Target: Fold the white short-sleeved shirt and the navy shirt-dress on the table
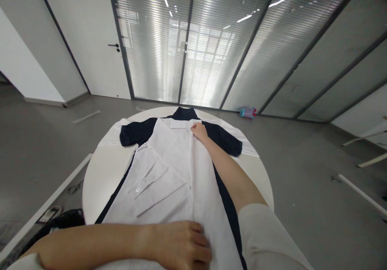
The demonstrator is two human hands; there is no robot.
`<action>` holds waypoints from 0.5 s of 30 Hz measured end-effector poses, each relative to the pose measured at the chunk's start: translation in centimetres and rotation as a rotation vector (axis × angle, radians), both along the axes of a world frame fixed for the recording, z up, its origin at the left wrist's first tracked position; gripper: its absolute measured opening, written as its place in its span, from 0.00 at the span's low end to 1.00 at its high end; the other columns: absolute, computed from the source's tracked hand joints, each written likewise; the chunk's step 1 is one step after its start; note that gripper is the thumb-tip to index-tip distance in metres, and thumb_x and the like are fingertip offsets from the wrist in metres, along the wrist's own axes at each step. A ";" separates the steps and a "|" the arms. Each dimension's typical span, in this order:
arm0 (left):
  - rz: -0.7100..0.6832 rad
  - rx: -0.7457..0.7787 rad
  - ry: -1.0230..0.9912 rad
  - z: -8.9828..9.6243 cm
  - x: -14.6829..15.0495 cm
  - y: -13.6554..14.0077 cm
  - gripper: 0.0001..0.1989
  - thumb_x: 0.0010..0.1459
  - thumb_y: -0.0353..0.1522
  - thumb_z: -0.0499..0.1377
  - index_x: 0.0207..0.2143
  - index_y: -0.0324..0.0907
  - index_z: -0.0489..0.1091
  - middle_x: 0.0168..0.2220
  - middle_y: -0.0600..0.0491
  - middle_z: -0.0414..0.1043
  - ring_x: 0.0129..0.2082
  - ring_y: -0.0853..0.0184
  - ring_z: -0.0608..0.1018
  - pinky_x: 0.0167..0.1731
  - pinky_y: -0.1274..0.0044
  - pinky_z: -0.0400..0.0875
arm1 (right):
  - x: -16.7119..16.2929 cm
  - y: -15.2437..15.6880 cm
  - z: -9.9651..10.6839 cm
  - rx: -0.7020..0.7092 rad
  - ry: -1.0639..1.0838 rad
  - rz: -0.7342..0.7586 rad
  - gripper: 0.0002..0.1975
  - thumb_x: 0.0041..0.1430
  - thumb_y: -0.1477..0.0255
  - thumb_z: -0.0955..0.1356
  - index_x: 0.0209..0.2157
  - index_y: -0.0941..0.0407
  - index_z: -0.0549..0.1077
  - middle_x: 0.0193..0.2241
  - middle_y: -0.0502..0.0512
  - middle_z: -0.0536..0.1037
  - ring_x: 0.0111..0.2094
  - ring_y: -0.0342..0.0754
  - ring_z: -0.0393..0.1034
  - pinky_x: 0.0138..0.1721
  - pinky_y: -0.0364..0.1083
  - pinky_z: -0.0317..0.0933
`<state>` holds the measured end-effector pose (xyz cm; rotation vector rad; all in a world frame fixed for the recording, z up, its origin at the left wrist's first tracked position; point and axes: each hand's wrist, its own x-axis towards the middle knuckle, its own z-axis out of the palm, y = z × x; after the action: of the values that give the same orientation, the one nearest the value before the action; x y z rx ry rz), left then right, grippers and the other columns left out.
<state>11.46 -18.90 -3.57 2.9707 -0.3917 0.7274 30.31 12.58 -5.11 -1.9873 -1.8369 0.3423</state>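
Observation:
A white button shirt (173, 153) lies spread out on top of a navy short-sleeved garment (137, 132), whose collar and sleeves show around it. One white sleeve (152, 183), with a button at its cuff, is folded across the shirt's front. At the neck end, my right hand (199, 131) pinches the white shirt's edge beside the collar. Nearer to me, my left hand (184, 244) rests low on the shirt front with curled fingers closed at the front edge; the fingertips are partly hidden.
A round white table (101, 181) carries the garments, with more white fabric (111, 135) under the navy sleeves. A blue and pink object (248, 113) lies on the grey floor by the glass partition. A black bag-like item (65, 219) sits at lower left beside a white rail (45, 205).

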 end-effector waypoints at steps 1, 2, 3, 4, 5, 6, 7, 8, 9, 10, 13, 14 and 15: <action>-0.002 -0.002 -0.007 -0.1 0.0 0.0 0.13 0.60 0.27 0.62 0.22 0.39 0.67 0.26 0.54 0.61 0.27 0.69 0.66 0.27 0.73 0.61 | 0.5 0.0 0.1 0.008 0.008 -0.004 0.08 0.60 0.71 0.66 0.38 0.54 0.78 0.42 0.55 0.81 0.46 0.49 0.75 0.46 0.43 0.65; -0.002 -0.005 -0.013 -0.1 0.1 0.0 0.13 0.60 0.27 0.62 0.22 0.39 0.67 0.26 0.54 0.61 0.27 0.69 0.65 0.27 0.73 0.61 | 1.0 0.0 0.1 0.015 0.016 -0.007 0.09 0.60 0.71 0.66 0.38 0.54 0.78 0.42 0.55 0.81 0.46 0.48 0.75 0.46 0.42 0.64; -0.002 -0.008 -0.020 -0.1 0.2 0.0 0.14 0.60 0.27 0.62 0.21 0.39 0.67 0.26 0.54 0.61 0.27 0.69 0.65 0.27 0.73 0.61 | 1.3 0.0 0.2 0.021 0.022 -0.007 0.09 0.61 0.70 0.66 0.39 0.54 0.78 0.42 0.55 0.81 0.46 0.48 0.75 0.46 0.42 0.64; -0.002 -0.011 -0.026 -0.2 0.2 -0.1 0.14 0.60 0.27 0.62 0.21 0.39 0.66 0.26 0.54 0.61 0.26 0.69 0.65 0.26 0.73 0.60 | 1.5 0.0 0.2 0.026 0.028 -0.007 0.09 0.61 0.70 0.66 0.39 0.54 0.78 0.42 0.55 0.81 0.47 0.48 0.75 0.46 0.42 0.64; -0.002 -0.013 -0.032 -0.2 0.3 -0.1 0.14 0.60 0.27 0.61 0.21 0.39 0.66 0.26 0.54 0.61 0.26 0.69 0.65 0.26 0.73 0.60 | 1.6 0.0 0.1 0.030 0.032 -0.006 0.09 0.61 0.69 0.66 0.39 0.54 0.78 0.42 0.55 0.81 0.47 0.48 0.74 0.46 0.42 0.64; -0.002 -0.014 -0.034 -0.2 0.3 -0.2 0.15 0.60 0.27 0.61 0.20 0.39 0.66 0.26 0.54 0.61 0.26 0.69 0.64 0.26 0.73 0.60 | 1.6 0.0 0.1 0.033 0.035 -0.004 0.09 0.61 0.69 0.66 0.39 0.54 0.79 0.42 0.54 0.81 0.47 0.48 0.74 0.46 0.42 0.64; -0.003 -0.014 -0.034 -0.2 0.4 -0.2 0.15 0.60 0.27 0.61 0.20 0.39 0.66 0.26 0.54 0.61 0.26 0.69 0.64 0.26 0.73 0.60 | 1.4 0.0 0.0 0.034 0.037 -0.001 0.09 0.61 0.68 0.67 0.39 0.54 0.79 0.42 0.54 0.81 0.47 0.48 0.74 0.46 0.42 0.64; -0.006 -0.015 -0.031 -0.3 0.4 -0.2 0.15 0.60 0.27 0.61 0.20 0.39 0.66 0.26 0.55 0.61 0.26 0.70 0.64 0.26 0.73 0.60 | 1.2 0.0 -0.1 0.033 0.040 0.003 0.09 0.61 0.67 0.67 0.39 0.54 0.79 0.42 0.54 0.81 0.46 0.48 0.75 0.45 0.42 0.64; -0.009 -0.017 -0.026 -0.3 0.4 -0.2 0.15 0.60 0.27 0.61 0.20 0.39 0.66 0.26 0.55 0.61 0.26 0.70 0.64 0.26 0.73 0.60 | 0.8 -0.1 -0.3 0.031 0.042 0.007 0.10 0.61 0.66 0.67 0.39 0.54 0.79 0.42 0.54 0.81 0.46 0.48 0.75 0.45 0.42 0.65; -0.011 -0.019 -0.022 -0.3 0.3 -0.2 0.15 0.60 0.27 0.61 0.21 0.39 0.66 0.26 0.55 0.61 0.26 0.70 0.64 0.26 0.73 0.60 | 0.5 -0.1 -0.4 0.027 0.043 0.012 0.10 0.61 0.65 0.68 0.39 0.53 0.78 0.42 0.54 0.81 0.45 0.48 0.75 0.44 0.43 0.65; -0.014 -0.034 -0.013 0.0 0.0 0.0 0.13 0.60 0.27 0.61 0.22 0.39 0.67 0.26 0.55 0.62 0.27 0.69 0.65 0.27 0.73 0.60 | -0.4 -0.1 -0.9 0.015 0.035 0.025 0.13 0.62 0.59 0.67 0.39 0.52 0.78 0.43 0.54 0.81 0.44 0.50 0.75 0.43 0.44 0.65; -0.015 -0.043 -0.009 0.2 -0.2 0.1 0.13 0.60 0.27 0.61 0.22 0.39 0.67 0.26 0.55 0.62 0.27 0.69 0.66 0.27 0.73 0.60 | -0.7 -0.1 -0.9 0.014 0.030 0.028 0.15 0.63 0.57 0.66 0.40 0.52 0.78 0.43 0.54 0.80 0.44 0.51 0.75 0.43 0.45 0.65; -0.016 -0.053 -0.005 0.4 -0.4 0.2 0.13 0.60 0.27 0.61 0.22 0.39 0.67 0.27 0.54 0.62 0.27 0.69 0.66 0.27 0.72 0.60 | -0.8 -0.1 -1.0 0.015 0.023 0.031 0.15 0.64 0.57 0.65 0.41 0.52 0.77 0.43 0.55 0.80 0.45 0.51 0.74 0.43 0.46 0.65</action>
<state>11.09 -18.65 -3.18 2.9138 -0.3893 0.7315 29.48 12.43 -6.09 -1.9392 -1.8524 0.3574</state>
